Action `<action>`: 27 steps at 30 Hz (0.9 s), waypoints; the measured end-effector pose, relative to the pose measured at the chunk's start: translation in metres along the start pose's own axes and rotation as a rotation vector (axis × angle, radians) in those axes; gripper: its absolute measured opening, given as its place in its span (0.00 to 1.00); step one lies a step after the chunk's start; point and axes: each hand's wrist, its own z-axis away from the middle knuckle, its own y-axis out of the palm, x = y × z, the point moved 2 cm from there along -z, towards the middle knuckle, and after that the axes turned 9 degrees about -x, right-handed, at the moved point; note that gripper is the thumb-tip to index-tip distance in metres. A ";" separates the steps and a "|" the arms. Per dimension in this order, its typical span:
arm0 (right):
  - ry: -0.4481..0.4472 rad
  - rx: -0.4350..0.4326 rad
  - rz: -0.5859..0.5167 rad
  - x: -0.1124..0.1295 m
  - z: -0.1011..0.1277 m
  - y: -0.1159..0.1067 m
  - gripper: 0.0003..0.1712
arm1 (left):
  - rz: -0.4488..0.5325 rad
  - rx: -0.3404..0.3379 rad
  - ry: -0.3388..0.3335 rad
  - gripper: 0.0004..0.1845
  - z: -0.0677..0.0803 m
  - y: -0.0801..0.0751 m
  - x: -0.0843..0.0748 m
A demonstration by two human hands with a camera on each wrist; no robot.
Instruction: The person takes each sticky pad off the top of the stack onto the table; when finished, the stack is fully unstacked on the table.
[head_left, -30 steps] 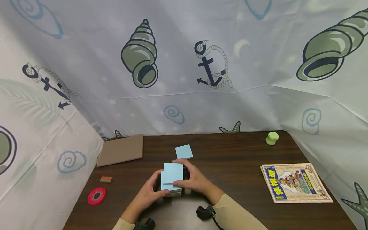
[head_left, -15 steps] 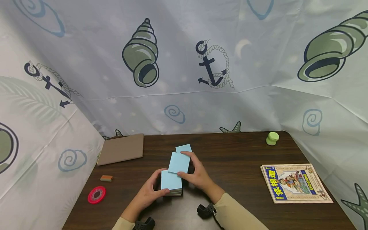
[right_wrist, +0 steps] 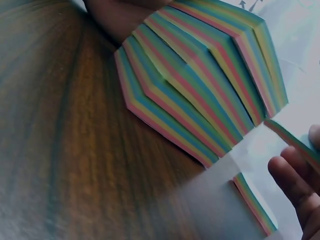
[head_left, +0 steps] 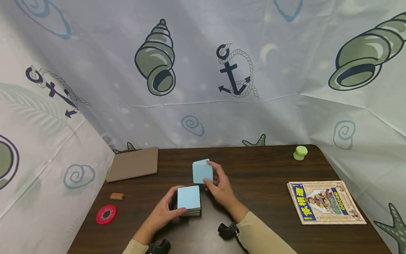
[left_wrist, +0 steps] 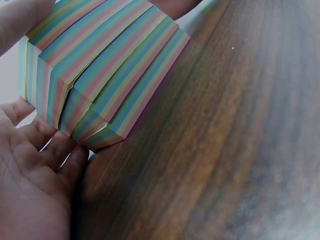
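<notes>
The left hand point(head_left: 165, 211) curls round the near-left side of a pad of sticky notes point(head_left: 188, 200), thumb on its front edge, gripping it where it sits on the dark wooden table point(head_left: 269, 173); the left wrist view shows the fingers point(left_wrist: 47, 150) tucked against the pad's striped, many-coloured side. The right hand point(head_left: 220, 187) pinches a small slab of blue sheets point(head_left: 202, 172) between thumb and fingertips, lifted off the pad and held at about 1 o'clock from it, just beyond it and apart. The pad is close to square, so no long axis shows; its blue top faces up and its edges run nearly straight toward 12 o'clock. The lifted slab is tilted, its face turned toward the camera. Another thin blue stack peeks out just behind the slab. Around lie a brown board point(head_left: 133, 164) at 10 o'clock, a red ring point(head_left: 106, 214) and a small eraser point(head_left: 117, 196) at 9 o'clock, a picture book point(head_left: 326, 202) at 3 o'clock, and a green knob point(head_left: 300, 152) at 2 o'clock.
</notes>
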 end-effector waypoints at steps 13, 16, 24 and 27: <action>-0.034 -0.159 0.058 -0.007 -0.014 -0.021 0.21 | -0.026 0.000 -0.022 0.43 0.000 -0.001 -0.002; -0.064 -0.223 0.122 -0.008 -0.016 -0.027 0.12 | -0.019 0.003 -0.020 0.43 0.000 -0.001 -0.002; -0.107 -0.423 0.226 -0.008 -0.021 -0.045 0.11 | -0.026 0.004 -0.034 0.43 0.001 -0.001 -0.002; -0.078 -0.458 0.216 -0.001 -0.024 -0.049 0.09 | -0.038 -0.003 -0.035 0.43 0.001 -0.001 -0.003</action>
